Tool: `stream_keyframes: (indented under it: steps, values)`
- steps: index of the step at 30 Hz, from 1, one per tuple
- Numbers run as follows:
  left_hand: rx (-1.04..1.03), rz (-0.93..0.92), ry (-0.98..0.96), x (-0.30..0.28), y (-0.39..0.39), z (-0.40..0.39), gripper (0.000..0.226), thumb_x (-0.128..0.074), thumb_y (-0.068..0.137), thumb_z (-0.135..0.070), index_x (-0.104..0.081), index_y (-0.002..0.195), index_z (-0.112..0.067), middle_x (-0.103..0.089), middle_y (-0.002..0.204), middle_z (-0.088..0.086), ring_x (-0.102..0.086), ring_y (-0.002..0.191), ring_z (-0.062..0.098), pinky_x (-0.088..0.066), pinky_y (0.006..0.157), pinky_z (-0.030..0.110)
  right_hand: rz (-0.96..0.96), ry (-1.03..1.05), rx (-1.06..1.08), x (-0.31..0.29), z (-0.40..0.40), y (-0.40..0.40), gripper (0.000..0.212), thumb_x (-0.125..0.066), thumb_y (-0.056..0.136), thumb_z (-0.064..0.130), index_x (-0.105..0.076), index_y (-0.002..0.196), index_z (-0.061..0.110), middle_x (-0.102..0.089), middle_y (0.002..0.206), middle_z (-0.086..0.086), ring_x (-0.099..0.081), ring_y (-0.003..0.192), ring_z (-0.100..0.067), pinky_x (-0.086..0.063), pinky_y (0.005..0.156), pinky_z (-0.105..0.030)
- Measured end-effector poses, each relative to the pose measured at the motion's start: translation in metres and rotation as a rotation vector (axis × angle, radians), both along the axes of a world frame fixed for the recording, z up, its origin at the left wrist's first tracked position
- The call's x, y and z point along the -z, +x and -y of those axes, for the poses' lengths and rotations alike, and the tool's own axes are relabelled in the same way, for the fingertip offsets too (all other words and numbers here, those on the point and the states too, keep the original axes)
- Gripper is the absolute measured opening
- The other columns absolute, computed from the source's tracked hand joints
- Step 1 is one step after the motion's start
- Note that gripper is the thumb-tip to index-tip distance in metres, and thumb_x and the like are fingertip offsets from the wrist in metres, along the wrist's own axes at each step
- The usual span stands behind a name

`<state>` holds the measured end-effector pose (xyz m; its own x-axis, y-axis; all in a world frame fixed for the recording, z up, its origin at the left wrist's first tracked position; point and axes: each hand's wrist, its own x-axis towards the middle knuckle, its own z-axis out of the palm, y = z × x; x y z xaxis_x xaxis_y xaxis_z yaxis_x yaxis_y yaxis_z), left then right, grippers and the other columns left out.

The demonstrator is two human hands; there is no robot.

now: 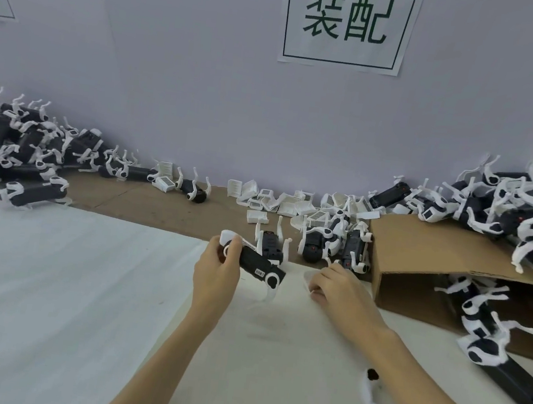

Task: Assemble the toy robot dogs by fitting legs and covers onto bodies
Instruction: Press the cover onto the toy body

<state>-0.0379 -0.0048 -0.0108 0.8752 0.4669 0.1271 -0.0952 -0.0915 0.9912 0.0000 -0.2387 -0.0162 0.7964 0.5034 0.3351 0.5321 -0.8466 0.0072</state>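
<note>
My left hand [216, 271] grips the head end of a black toy dog body [259, 264], which slants down to the right with a white leg [270, 289] hanging from its lower end. Just right of it my right hand [337, 286] lies on the white sheet, its fingers curled over a small white part [307, 279] that is mostly hidden. Behind the held body another black body [273, 243] lies with its white legs sticking up. Several white covers [287, 202] are scattered along the wall.
Heaps of black-and-white dogs lie at far left [14, 140] and far right [525, 213]. An open cardboard box [420, 254] on its side at the right holds more dogs. A loose white leg [374, 403] lies by my right forearm. Brown cardboard [157, 205] edges the white sheet.
</note>
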Motion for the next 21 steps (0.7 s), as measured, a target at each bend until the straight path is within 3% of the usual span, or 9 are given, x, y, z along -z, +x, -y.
stream_keyframes:
  steps: [2,5,8,10,13,15,17,21]
  values:
    - [0.026,-0.003,0.003,-0.002,-0.002,0.003,0.045,-0.048,0.085,-0.055,-0.065,0.097,-0.015,-0.068,0.095,0.013,-0.065,0.092,0.032,-0.055,0.086,0.052,-0.020,0.274,-0.019,0.004,0.000,-0.009,0.006,-0.068,0.099,0.015,-0.073,0.102,0.016,-0.064,0.110,0.008,-0.054,0.111,-0.011,-0.046,0.094,-0.027]
    - [0.061,0.017,0.004,-0.004,-0.003,0.007,0.049,-0.049,0.087,-0.053,-0.066,0.102,-0.009,-0.069,0.101,0.019,-0.065,0.093,0.035,-0.055,0.090,0.058,-0.121,0.741,0.016,0.010,0.000,-0.027,0.005,-0.071,0.097,0.014,-0.075,0.099,0.017,-0.060,0.118,0.015,-0.057,0.111,0.001,-0.047,0.087,-0.014]
    - [0.103,0.026,0.020,-0.004,-0.003,0.012,0.049,-0.049,0.088,-0.052,-0.065,0.103,-0.008,-0.067,0.099,0.019,-0.061,0.081,0.021,-0.055,0.088,0.057,-0.339,1.196,0.077,0.019,0.002,-0.042,0.010,-0.068,0.099,0.012,-0.075,0.103,0.018,-0.073,0.114,0.009,-0.068,0.111,-0.005,-0.053,0.083,-0.014]
    - [0.132,0.022,0.024,-0.003,-0.004,0.016,0.046,-0.049,0.089,-0.051,-0.067,0.103,-0.011,-0.068,0.095,0.014,-0.062,0.076,0.009,-0.057,0.080,0.049,-0.522,1.478,0.077,0.021,0.002,-0.050,0.013,-0.065,0.101,0.014,-0.073,0.110,0.012,-0.078,0.111,-0.003,-0.072,0.110,-0.019,-0.057,0.085,-0.022]
    - [0.178,0.016,-0.023,-0.003,-0.006,0.021,0.050,-0.050,0.084,-0.053,-0.069,0.104,-0.012,-0.069,0.086,-0.001,-0.063,0.068,0.001,-0.056,0.068,0.031,-0.766,1.844,0.043,0.015,0.002,-0.052,0.030,-0.058,0.104,0.021,-0.065,0.121,-0.002,-0.074,0.119,-0.020,-0.070,0.115,-0.034,-0.057,0.097,-0.046]
    - [0.214,0.006,-0.056,-0.002,-0.006,0.024,0.054,-0.051,0.079,-0.057,-0.071,0.104,-0.013,-0.070,0.080,-0.007,-0.065,0.068,0.004,-0.057,0.066,0.028,-0.862,1.969,-0.002,0.009,0.003,-0.053,0.037,-0.059,0.103,0.027,-0.062,0.126,-0.002,-0.073,0.119,-0.024,-0.072,0.111,-0.039,-0.060,0.091,-0.052]
    - [0.243,-0.014,-0.083,0.001,-0.005,0.026,0.054,-0.052,0.079,-0.058,-0.073,0.103,-0.015,-0.072,0.077,-0.010,-0.067,0.069,0.007,-0.058,0.066,0.030,-0.920,2.058,0.002,0.004,0.003,-0.054,0.046,-0.071,0.092,0.034,-0.066,0.123,0.000,-0.074,0.109,-0.022,-0.075,0.096,-0.034,-0.063,0.081,-0.046]
    - [0.270,-0.024,-0.105,0.007,-0.004,0.031,0.038,-0.050,0.100,-0.044,-0.077,0.102,-0.018,-0.074,0.080,-0.007,-0.067,0.070,0.008,-0.058,0.069,0.033,-1.048,2.216,0.064,0.002,0.005,-0.054,0.055,-0.082,0.076,0.042,-0.072,0.111,0.001,-0.065,0.083,-0.010,-0.064,0.071,-0.020,-0.061,0.065,-0.032]
